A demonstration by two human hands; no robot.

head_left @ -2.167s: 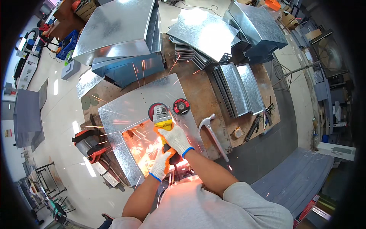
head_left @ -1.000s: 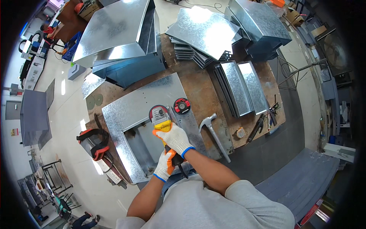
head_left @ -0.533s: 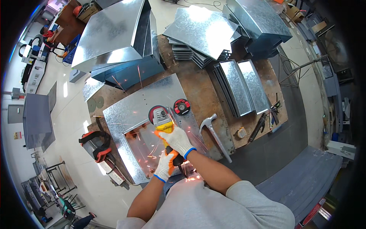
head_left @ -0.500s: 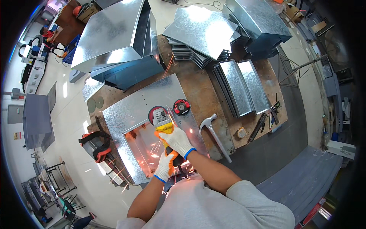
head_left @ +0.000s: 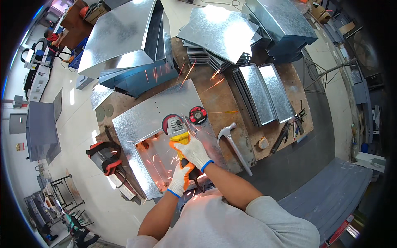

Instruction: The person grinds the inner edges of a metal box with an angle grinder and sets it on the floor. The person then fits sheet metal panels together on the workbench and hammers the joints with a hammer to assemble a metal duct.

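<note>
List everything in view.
Table: 1, brown, centre
Panel: 1, silver, on table
Grinder: 1, yellow and grey, over panel
Sparks: many, orange, around grinder
Disc: 1, red and black, beside grinder
Hammer: 1, silver, right of panel
Round item: 1, yellowish, right of hammer
Tools: several, dark, table's right edge
Strips: several, silver, beyond hammer
Sheets: several, silver, far side
Boxes: several, silver, far corners
Thin discs: 2, greenish, table's left edge
Strapped gear: 1, black and red, left
Other items: many, mixed colours, around room
Left fingers: 1 set, white-orange glove, grinder's rear
Right fingers: 1 set, white-orange glove, grinder's middle
</note>
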